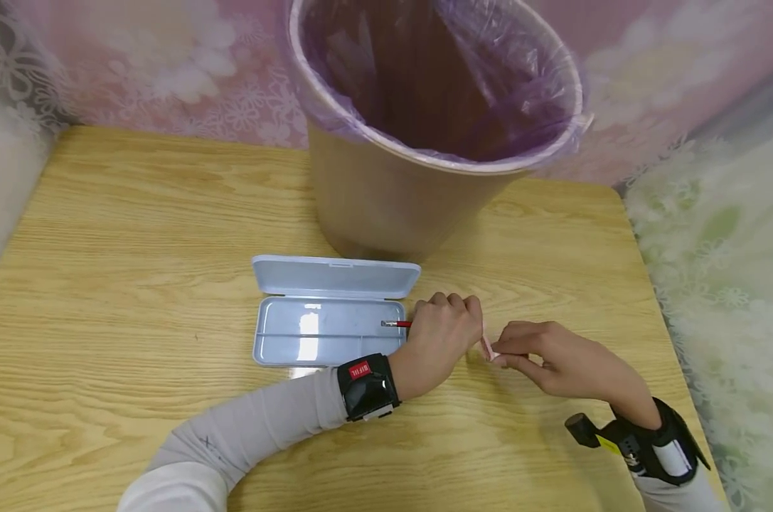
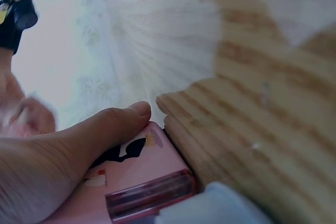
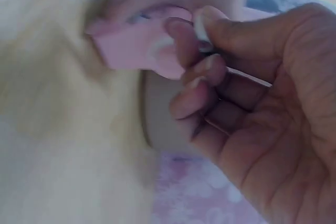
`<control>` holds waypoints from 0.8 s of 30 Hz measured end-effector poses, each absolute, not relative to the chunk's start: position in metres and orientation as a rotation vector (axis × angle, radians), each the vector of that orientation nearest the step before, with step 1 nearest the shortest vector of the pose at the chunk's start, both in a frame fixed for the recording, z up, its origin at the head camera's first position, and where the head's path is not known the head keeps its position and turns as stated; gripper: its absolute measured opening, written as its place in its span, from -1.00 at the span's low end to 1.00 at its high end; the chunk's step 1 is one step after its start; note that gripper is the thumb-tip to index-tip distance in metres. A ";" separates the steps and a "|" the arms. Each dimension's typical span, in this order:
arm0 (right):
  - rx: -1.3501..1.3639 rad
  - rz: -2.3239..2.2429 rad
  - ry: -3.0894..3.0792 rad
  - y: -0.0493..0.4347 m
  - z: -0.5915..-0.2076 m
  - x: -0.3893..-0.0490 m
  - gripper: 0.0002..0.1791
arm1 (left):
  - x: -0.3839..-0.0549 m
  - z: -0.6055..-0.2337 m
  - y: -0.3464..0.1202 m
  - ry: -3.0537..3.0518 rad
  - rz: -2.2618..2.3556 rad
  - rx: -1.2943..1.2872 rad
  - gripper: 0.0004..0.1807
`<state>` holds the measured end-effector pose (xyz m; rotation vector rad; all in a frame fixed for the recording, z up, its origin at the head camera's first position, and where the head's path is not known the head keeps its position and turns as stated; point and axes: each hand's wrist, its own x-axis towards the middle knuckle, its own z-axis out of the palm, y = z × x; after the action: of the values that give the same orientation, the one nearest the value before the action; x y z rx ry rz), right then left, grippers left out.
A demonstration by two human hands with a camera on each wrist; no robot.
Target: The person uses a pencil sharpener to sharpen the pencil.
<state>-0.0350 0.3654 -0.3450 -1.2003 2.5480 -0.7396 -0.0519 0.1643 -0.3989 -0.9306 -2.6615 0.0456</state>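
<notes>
My left hand (image 1: 446, 334) grips a pink printed flat box (image 2: 152, 166) at the right end of the pale blue pencil case (image 1: 328, 321). The box has a dark see-through window (image 2: 152, 195) along one edge, and the thumb lies along its face. A slim red stick (image 1: 399, 323) with a silvery tip juts from under that hand over the case. Just to the right, my right hand (image 1: 562, 359) pinches a small white piece (image 3: 200, 29) between thumb and forefinger, beside the pink box; whether the two are joined I cannot tell.
The pencil case lies with its lid (image 1: 335, 277) raised, showing divided compartments. Behind it stands a tall beige bin (image 1: 392, 192) lined with a thin purple bag (image 1: 533, 78). Everything rests on a wood-grain table (image 1: 136, 284), with flowered cloth (image 1: 712, 213) around its far and right sides.
</notes>
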 end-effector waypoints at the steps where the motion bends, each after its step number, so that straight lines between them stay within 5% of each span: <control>1: -1.211 -0.741 2.573 0.366 -0.342 -0.037 -0.73 | -0.052 -0.400 0.164 -2.647 0.050 -0.925 -0.78; 12: -1.144 -0.813 2.721 0.372 -0.343 -0.069 -0.65 | -0.052 -0.405 0.164 -2.489 0.016 -0.807 -0.55; 24: -1.063 -0.845 2.672 0.377 -0.374 -0.089 -0.69 | -0.050 -0.402 0.163 -2.516 0.029 -0.891 -0.71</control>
<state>-0.0887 0.3769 -0.3738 -1.0626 2.6717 -0.8447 -0.0504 0.1634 -0.4019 -0.8907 -2.5163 0.0293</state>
